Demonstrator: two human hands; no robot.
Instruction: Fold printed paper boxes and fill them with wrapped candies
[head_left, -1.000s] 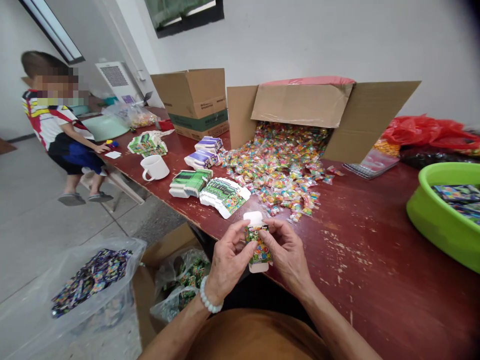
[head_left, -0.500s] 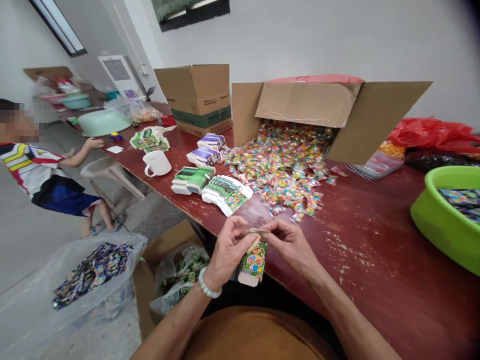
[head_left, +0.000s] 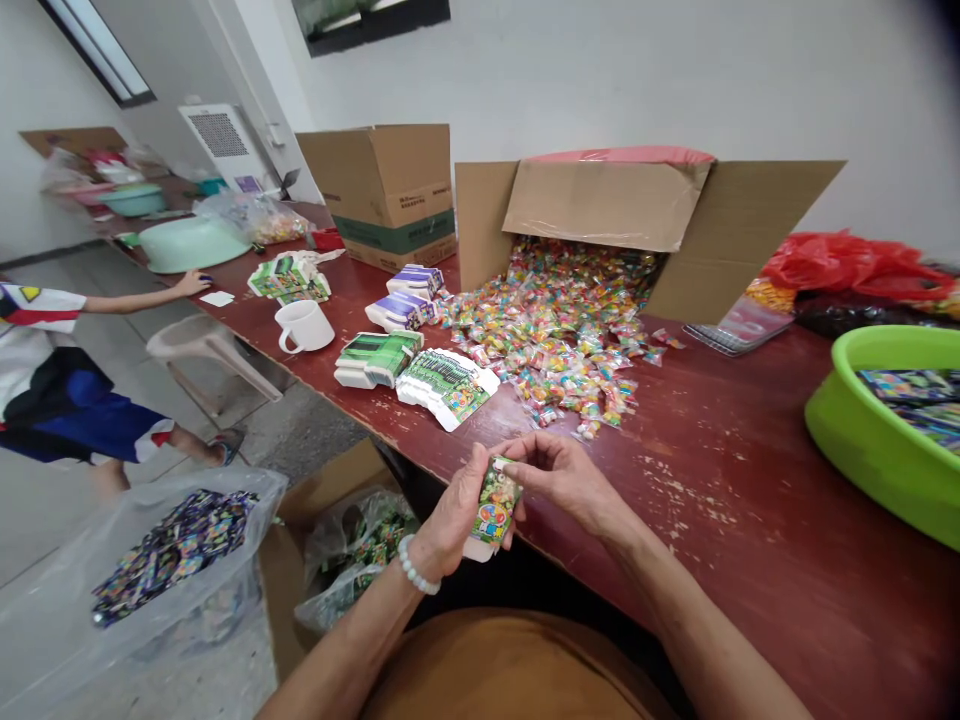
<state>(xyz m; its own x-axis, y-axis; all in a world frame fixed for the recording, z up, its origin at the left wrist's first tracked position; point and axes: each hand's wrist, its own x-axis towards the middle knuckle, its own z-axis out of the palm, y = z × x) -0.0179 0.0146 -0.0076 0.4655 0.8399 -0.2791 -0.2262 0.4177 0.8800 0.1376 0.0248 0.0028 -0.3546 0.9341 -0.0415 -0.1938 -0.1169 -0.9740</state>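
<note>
A small green printed carton (head_left: 496,505) is upright between my hands at the table's front edge, a pale flap sticking out at its lower end. My left hand (head_left: 454,510), with a beaded bracelet at the wrist, wraps round the carton from the left and behind. At its top end my right hand (head_left: 551,470) pinches the edge with thumb and fingers. Just beyond lie a fanned stack of flat green cartons (head_left: 450,385) and another green stack (head_left: 379,357). A heap of wrapped candies (head_left: 577,350) spills toward me from a cardboard box (head_left: 600,205).
A white mug (head_left: 305,326) and purple cartons (head_left: 405,310) stand left of the candies. A green basin (head_left: 862,440) of packets is at right. Below left are a plastic bag of packets (head_left: 180,550) and an open carton (head_left: 281,590). A person's hand (head_left: 193,284) touches the far table.
My left hand has closed round the carton's body, and its upper flap is now folded down under my right fingers. At left, the other person has shifted left, one arm stretched onto the table.
</note>
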